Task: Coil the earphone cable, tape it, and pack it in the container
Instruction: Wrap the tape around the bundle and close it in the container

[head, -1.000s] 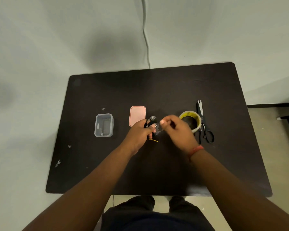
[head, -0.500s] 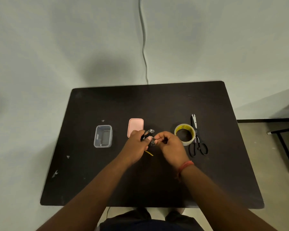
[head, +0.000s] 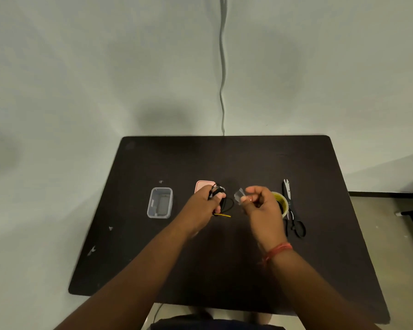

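Note:
My left hand grips the coiled black earphone cable just above the dark table; a loop and a yellow-tipped end stick out to its right. My right hand pinches a small clear piece of tape between thumb and fingers, a short gap to the right of the coil. The open clear container stands to the left of my left hand. Its pink lid lies flat behind my left hand, partly hidden by it.
A yellow tape roll sits behind my right hand, partly covered by it. Black scissors lie just right of the roll. A grey cable runs down the wall behind the table. Small white scraps dot the table's left side.
My hands were together at the coil and have moved apart. The right hand drew back to the right with the tape piece. The camera tilted up, showing more wall.

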Demonstrator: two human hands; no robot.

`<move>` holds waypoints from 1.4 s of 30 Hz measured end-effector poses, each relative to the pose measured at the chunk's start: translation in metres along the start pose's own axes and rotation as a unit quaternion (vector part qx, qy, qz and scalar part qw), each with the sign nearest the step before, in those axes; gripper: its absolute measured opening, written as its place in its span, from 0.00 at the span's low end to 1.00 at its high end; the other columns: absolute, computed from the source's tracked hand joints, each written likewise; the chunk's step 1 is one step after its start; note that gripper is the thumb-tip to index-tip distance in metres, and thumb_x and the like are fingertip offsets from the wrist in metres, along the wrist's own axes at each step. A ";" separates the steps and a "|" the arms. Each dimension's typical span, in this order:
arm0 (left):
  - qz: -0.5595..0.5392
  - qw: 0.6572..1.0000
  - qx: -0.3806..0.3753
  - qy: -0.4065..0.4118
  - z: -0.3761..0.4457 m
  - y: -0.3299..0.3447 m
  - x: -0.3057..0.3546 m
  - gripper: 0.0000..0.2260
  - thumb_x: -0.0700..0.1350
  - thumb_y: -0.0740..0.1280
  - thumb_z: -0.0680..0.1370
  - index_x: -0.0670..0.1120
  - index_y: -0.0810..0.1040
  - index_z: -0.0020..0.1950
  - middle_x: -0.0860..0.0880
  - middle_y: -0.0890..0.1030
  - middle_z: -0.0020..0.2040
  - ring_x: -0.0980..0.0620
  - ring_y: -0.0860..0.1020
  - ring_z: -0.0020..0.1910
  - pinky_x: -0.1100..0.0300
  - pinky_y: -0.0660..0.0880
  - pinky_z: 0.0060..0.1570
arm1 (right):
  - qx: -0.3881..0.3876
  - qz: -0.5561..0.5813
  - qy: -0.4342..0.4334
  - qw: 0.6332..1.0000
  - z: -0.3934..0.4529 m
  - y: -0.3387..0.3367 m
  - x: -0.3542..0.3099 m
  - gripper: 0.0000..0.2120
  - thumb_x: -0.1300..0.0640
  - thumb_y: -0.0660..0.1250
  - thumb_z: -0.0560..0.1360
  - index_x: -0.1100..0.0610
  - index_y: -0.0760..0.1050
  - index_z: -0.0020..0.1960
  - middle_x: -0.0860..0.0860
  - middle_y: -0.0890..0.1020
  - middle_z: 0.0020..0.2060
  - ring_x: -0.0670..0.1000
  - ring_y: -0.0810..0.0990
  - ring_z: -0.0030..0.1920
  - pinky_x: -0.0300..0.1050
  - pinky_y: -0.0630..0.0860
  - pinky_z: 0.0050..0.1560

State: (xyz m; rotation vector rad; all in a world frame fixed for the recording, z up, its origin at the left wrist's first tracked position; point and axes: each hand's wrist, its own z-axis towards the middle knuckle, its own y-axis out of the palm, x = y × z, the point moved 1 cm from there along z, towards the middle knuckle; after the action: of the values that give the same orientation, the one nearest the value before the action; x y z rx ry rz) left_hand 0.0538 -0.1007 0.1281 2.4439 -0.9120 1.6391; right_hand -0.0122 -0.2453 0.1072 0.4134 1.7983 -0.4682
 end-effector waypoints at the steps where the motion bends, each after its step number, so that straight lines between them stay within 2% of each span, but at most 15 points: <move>1: -0.024 1.000 -0.008 0.000 -0.002 -0.001 0.001 0.06 0.44 0.63 0.82 0.48 0.78 0.55 0.44 0.78 0.43 0.52 0.74 0.39 0.51 0.76 0.51 | -0.011 0.027 -0.007 1.000 -0.001 0.000 -0.005 0.11 0.66 0.67 0.75 0.51 0.76 0.51 0.50 0.76 0.38 0.50 0.78 0.41 0.55 0.78 0.52; 4: -0.103 0.994 -0.033 -0.017 -0.004 -0.002 0.003 0.07 0.40 0.62 0.82 0.49 0.78 0.53 0.39 0.76 0.50 0.52 0.72 0.38 0.49 0.72 0.52 | -0.046 0.057 -0.047 0.996 -0.004 -0.005 -0.020 0.13 0.67 0.67 0.76 0.53 0.75 0.55 0.48 0.77 0.37 0.46 0.78 0.40 0.53 0.78 0.52; 8: -0.126 0.989 -0.075 -0.032 -0.005 -0.003 0.006 0.07 0.37 0.62 0.82 0.42 0.79 0.56 0.44 0.75 0.42 0.55 0.71 0.37 0.50 0.72 0.55 | -0.133 -0.086 -0.149 0.976 -0.008 -0.017 -0.035 0.18 0.65 0.69 0.75 0.52 0.71 0.61 0.47 0.80 0.38 0.46 0.79 0.42 0.41 0.76 0.50; 10: -0.132 0.985 -0.098 -0.042 -0.005 -0.004 0.007 0.09 0.37 0.62 0.82 0.40 0.78 0.60 0.44 0.76 0.44 0.54 0.72 0.39 0.48 0.73 0.59 | -0.187 -0.191 -0.191 0.945 -0.008 -0.021 -0.041 0.23 0.64 0.69 0.75 0.51 0.67 0.65 0.46 0.79 0.39 0.44 0.79 0.42 0.35 0.75 0.47; 12: -0.128 0.984 -0.115 -0.052 -0.006 -0.004 0.009 0.10 0.37 0.61 0.81 0.39 0.77 0.61 0.39 0.77 0.51 0.52 0.73 0.42 0.46 0.73 0.63 | -0.229 -0.287 -0.232 0.901 -0.007 -0.022 -0.047 0.27 0.63 0.69 0.75 0.50 0.63 0.69 0.45 0.78 0.41 0.44 0.78 0.43 0.36 0.75 0.47; 15: -0.115 0.984 -0.127 -0.056 -0.009 -0.003 0.013 0.10 0.38 0.60 0.82 0.42 0.77 0.60 0.39 0.75 0.51 0.51 0.72 0.41 0.48 0.72 0.56 | -0.240 -0.396 -0.304 0.833 -0.003 -0.022 -0.056 0.29 0.61 0.67 0.75 0.51 0.60 0.72 0.45 0.77 0.43 0.46 0.76 0.43 0.43 0.75 0.46; 18: -0.095 0.985 -0.133 -0.048 -0.012 -0.001 0.017 0.07 0.42 0.60 0.82 0.43 0.77 0.56 0.40 0.73 0.46 0.54 0.72 0.37 0.52 0.71 0.49 | -0.256 -0.443 -0.335 0.791 0.003 -0.021 -0.064 0.30 0.58 0.65 0.76 0.52 0.56 0.73 0.49 0.76 0.45 0.50 0.75 0.46 0.47 0.74 0.47; 21: -0.054 0.989 -0.136 -0.034 -0.017 0.000 0.024 0.09 0.48 0.62 0.80 0.44 0.77 0.52 0.43 0.73 0.41 0.53 0.71 0.36 0.50 0.70 0.49 | -0.264 -0.461 -0.367 0.763 0.007 -0.020 -0.071 0.30 0.58 0.65 0.76 0.54 0.55 0.73 0.53 0.78 0.46 0.53 0.76 0.46 0.47 0.74 0.45; 24: 0.033 0.991 -0.129 -0.013 -0.021 0.002 0.033 0.06 0.45 0.60 0.82 0.46 0.76 0.51 0.46 0.73 0.38 0.53 0.71 0.37 0.52 0.72 0.47 | -0.260 -0.468 -0.405 0.741 0.006 -0.021 -0.074 0.29 0.59 0.65 0.76 0.54 0.56 0.72 0.55 0.79 0.47 0.55 0.77 0.46 0.50 0.76 0.44; 27: 0.145 0.982 -0.116 0.017 -0.027 0.002 0.044 0.09 0.45 0.59 0.83 0.44 0.76 0.58 0.49 0.75 0.38 0.55 0.73 0.37 0.62 0.72 0.40 | -0.262 -0.480 -0.444 0.710 0.003 -0.023 -0.073 0.29 0.61 0.66 0.74 0.53 0.56 0.71 0.56 0.79 0.49 0.55 0.78 0.48 0.51 0.78 0.43; 30: 0.230 0.967 -0.102 0.042 -0.032 0.004 0.055 0.11 0.46 0.58 0.84 0.46 0.74 0.64 0.51 0.77 0.42 0.55 0.76 0.40 0.64 0.72 0.39 | -0.249 -0.486 -0.486 0.683 0.000 -0.025 -0.074 0.28 0.63 0.69 0.71 0.55 0.62 0.68 0.53 0.79 0.45 0.53 0.77 0.44 0.43 0.72 0.37; 34: 0.271 0.956 -0.098 0.059 -0.036 0.006 0.061 0.11 0.45 0.57 0.84 0.46 0.73 0.64 0.54 0.74 0.40 0.56 0.74 0.39 0.64 0.70 0.39 | -0.232 -0.484 -0.487 0.689 -0.003 -0.026 -0.071 0.26 0.64 0.69 0.71 0.56 0.64 0.66 0.53 0.79 0.46 0.53 0.77 0.45 0.44 0.72 0.38; 38: 0.261 0.957 -0.115 0.051 -0.037 0.003 0.062 0.10 0.43 0.58 0.83 0.47 0.74 0.62 0.52 0.75 0.38 0.55 0.74 0.37 0.62 0.71 0.37 | -0.210 -0.476 -0.436 0.734 0.002 -0.028 -0.063 0.25 0.58 0.72 0.71 0.54 0.67 0.65 0.53 0.76 0.55 0.53 0.76 0.53 0.46 0.76 0.50; 40: 0.242 0.959 -0.140 0.046 -0.039 0.003 0.057 0.07 0.43 0.59 0.83 0.46 0.75 0.57 0.50 0.76 0.37 0.54 0.74 0.36 0.60 0.73 0.40 | -0.247 -0.448 -0.385 0.768 0.005 -0.032 -0.063 0.21 0.56 0.72 0.72 0.53 0.72 0.63 0.52 0.77 0.56 0.52 0.77 0.54 0.45 0.75 0.54; 42: 0.211 0.964 -0.157 0.038 -0.041 0.003 0.053 0.05 0.43 0.59 0.83 0.46 0.74 0.54 0.47 0.76 0.38 0.53 0.74 0.37 0.55 0.76 0.44 | -0.297 -0.417 -0.328 0.794 0.004 -0.036 -0.061 0.18 0.54 0.70 0.75 0.51 0.69 0.62 0.49 0.80 0.51 0.51 0.79 0.51 0.50 0.77 0.51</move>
State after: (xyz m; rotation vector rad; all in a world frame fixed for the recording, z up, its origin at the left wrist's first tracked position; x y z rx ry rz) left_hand 0.0325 -0.1111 0.1907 2.0588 -1.6259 1.5280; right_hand -0.0110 -0.2805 0.1691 -0.9375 1.2424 -0.5171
